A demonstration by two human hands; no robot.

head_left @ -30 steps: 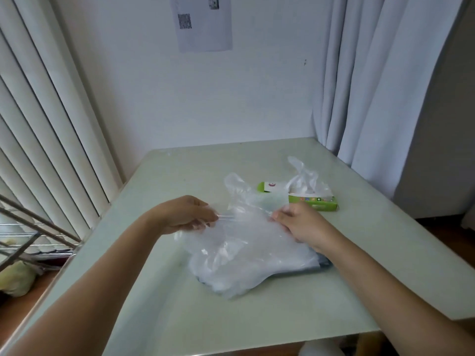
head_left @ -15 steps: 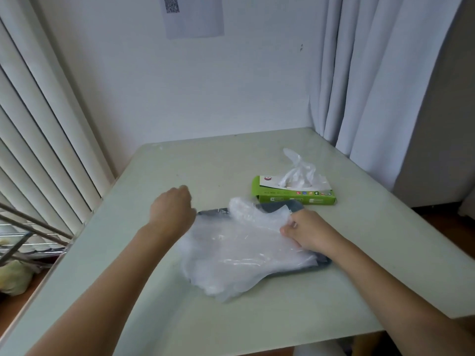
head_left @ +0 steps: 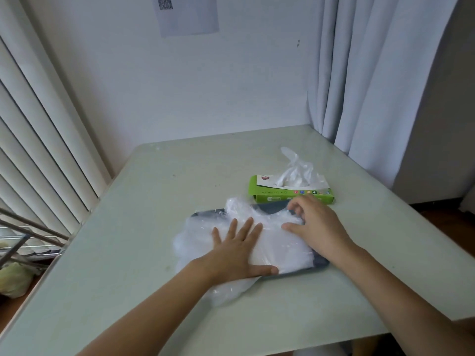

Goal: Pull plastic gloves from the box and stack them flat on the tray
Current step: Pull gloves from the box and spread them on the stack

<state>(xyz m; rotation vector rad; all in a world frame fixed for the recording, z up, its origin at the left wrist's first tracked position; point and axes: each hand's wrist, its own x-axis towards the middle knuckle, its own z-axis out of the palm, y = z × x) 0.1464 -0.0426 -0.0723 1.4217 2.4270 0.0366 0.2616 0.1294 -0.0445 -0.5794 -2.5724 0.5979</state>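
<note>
Pressing the gloves (head_left: 282, 249), left hand (head_left: 236, 250) lies flat, fingers straight; right hand (head_left: 320, 228) curls at their 2 o'clock edge, grip unclear; probably light, slippery: pinch edges

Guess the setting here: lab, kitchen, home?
Likely a room at home, not a lab: plain table in a corner, curtains on the right, window blinds on the left, a printed sheet taped to the wall.

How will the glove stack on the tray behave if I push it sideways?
Probably floppy: the glove stack drapes crumpled over the tray edge. Likely light and slippery, so top sheets may slide off alone. The left hand presses it flat, suggesting it puffs up.
</note>
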